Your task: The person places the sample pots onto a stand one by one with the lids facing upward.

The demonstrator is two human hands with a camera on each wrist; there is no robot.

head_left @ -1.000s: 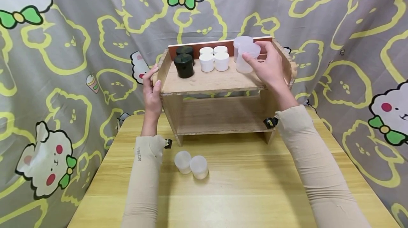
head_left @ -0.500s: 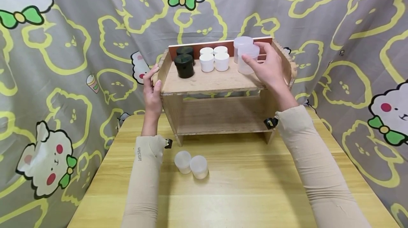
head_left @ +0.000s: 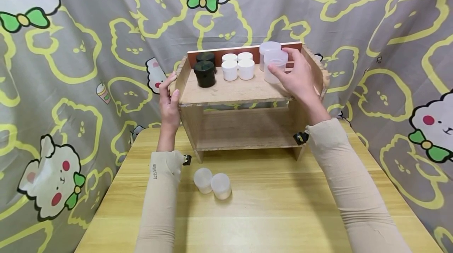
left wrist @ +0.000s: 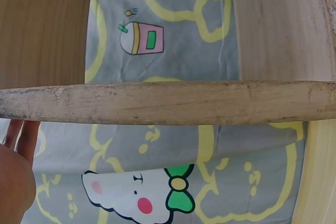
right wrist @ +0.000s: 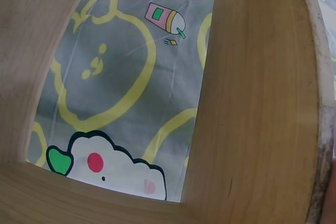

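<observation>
A small two-tier wooden shelf (head_left: 233, 91) stands on the table. My left hand (head_left: 169, 105) holds its left side panel at upper-board height; in the left wrist view only part of the hand (left wrist: 16, 182) shows at the left edge. At the right end of the upper board, my right hand (head_left: 300, 75) has thumb and fingers around the front translucent lidded jar (head_left: 271, 75), which stands upright. A second translucent jar (head_left: 268, 46) is right behind it. The right wrist view shows mostly shelf boards (right wrist: 252, 103); the jars are hidden there.
Also on the upper board are two black jars (head_left: 205, 76) at the left and several white jars (head_left: 230, 71) in the middle. Two more translucent jars (head_left: 221, 187) sit side by side on the wooden table (head_left: 269, 209). A patterned curtain (head_left: 124, 21) hangs behind.
The front translucent jar has come down slightly onto the upper board, with my right hand still around it. My left hand stays on the shelf's side.
</observation>
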